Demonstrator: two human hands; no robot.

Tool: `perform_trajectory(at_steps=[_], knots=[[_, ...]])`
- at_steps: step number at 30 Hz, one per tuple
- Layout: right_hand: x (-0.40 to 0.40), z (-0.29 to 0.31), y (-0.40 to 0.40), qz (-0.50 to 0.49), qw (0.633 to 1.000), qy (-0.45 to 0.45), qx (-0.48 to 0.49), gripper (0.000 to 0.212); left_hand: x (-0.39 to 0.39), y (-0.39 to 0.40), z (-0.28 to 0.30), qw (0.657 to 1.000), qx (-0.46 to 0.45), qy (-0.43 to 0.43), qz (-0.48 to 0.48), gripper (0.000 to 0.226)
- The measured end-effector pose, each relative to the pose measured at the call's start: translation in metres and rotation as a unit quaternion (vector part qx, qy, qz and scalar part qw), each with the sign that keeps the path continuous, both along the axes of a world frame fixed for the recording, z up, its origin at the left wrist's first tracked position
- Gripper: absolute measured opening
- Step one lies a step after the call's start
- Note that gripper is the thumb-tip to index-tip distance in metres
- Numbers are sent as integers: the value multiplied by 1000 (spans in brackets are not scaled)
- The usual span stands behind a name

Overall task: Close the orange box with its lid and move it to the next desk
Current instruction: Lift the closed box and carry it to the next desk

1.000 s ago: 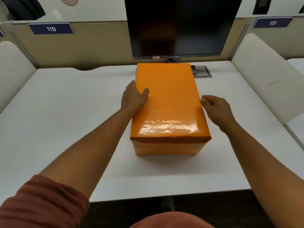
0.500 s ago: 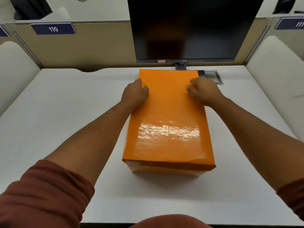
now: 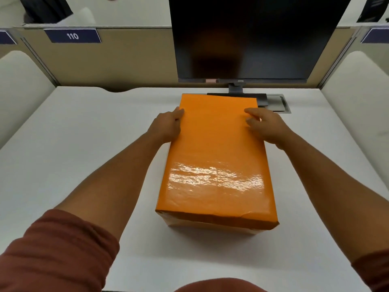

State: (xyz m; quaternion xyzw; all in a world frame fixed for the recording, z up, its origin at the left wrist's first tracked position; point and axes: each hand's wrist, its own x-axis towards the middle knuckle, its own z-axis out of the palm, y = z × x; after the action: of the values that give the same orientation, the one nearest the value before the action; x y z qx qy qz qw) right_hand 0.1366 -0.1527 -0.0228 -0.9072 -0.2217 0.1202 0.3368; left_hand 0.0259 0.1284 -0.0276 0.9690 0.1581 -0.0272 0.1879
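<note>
The orange box (image 3: 214,161) stands lengthwise on the white desk (image 3: 84,133), with its glossy lid seated flat on top. The lid's near edge is dented at the right. My left hand (image 3: 166,125) clasps the lid's left edge near the far end, thumb on top and fingers down the side, out of sight. My right hand (image 3: 265,125) lies on the lid's far right part, fingers bent and apart on the top surface, palm over the right edge.
A dark monitor (image 3: 252,39) stands just behind the box, with a grey cable hatch (image 3: 277,104) beside its foot. Low white partitions stand at the left (image 3: 23,81) and right (image 3: 353,81). A sign reading 110 (image 3: 72,36) hangs on the back panel.
My right hand came from beside the box's right side up onto the lid near its far end. My left hand slid a little farther along the left edge. The view moved closer.
</note>
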Motion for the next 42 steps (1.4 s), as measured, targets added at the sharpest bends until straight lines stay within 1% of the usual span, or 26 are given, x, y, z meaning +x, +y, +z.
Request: perform_trajectory(at_steps=[1, 2, 3, 4, 6, 7, 8, 10, 11, 13, 15, 18, 21, 23, 25, 28, 32, 35, 40, 42], knots=[[-6, -2, -6, -26, 994, 63, 89, 45, -4, 2, -5, 999, -44, -14, 7, 51], [-13, -4, -11, -65, 979, 98, 164, 46, -10, 0, -8, 996, -85, -29, 14, 52], [-20, -9, -17, -112, 964, 115, 213, 47, -15, -1, -12, 990, -127, -48, 28, 55], [-28, -13, -23, -152, 950, 129, 241, 47, -22, -4, -15, 981, -174, -66, 52, 58], [-42, -25, -39, -196, 930, 190, 244, 46, -37, -8, -19, 950, -280, -74, 116, 59], [-49, -31, -47, -192, 924, 234, 234, 45, -44, -7, -21, 931, -334, -56, 139, 56], [-57, -36, -53, -178, 919, 277, 218, 46, -51, -5, -22, 912, -379, -18, 154, 54], [-69, -39, -62, -152, 911, 333, 189, 53, -66, 1, -24, 887, -426, 67, 167, 66], [-73, -40, -63, -146, 908, 347, 184, 57, -71, 4, -26, 877, -438, 90, 173, 73], [-79, -38, -60, -141, 903, 356, 194, 59, -77, 9, -31, 862, -462, 94, 188, 80], [-82, -34, -53, -137, 908, 340, 202, 58, -80, 10, -31, 853, -478, 75, 198, 79], [-82, -28, -41, -116, 921, 314, 198, 60, -84, 12, -29, 859, -473, 55, 189, 74], [-82, -21, -22, -99, 932, 290, 195, 66, -90, 23, -21, 854, -479, 22, 204, 69], [-83, -16, -6, -94, 934, 284, 197, 64, -94, 35, -18, 852, -479, 3, 212, 65], [-84, -12, 16, -87, 932, 289, 201, 59, -100, 53, -17, 847, -481, -17, 224, 67], [-92, -6, 55, -69, 933, 288, 204, 55, -114, 87, -19, 834, -486, -49, 257, 66], [-110, 0, 117, -48, 936, 282, 206, 43, -134, 146, -19, 822, -486, -70, 288, 62], [-122, 3, 166, -43, 939, 270, 207, 43, -147, 194, -12, 824, -484, -78, 286, 58], [-143, 6, 249, -51, 940, 262, 214, 53, -169, 275, 5, 835, -464, -100, 278, 63], [-152, 6, 282, -50, 936, 268, 221, 48, -180, 307, 9, 837, -463, -95, 275, 60]])
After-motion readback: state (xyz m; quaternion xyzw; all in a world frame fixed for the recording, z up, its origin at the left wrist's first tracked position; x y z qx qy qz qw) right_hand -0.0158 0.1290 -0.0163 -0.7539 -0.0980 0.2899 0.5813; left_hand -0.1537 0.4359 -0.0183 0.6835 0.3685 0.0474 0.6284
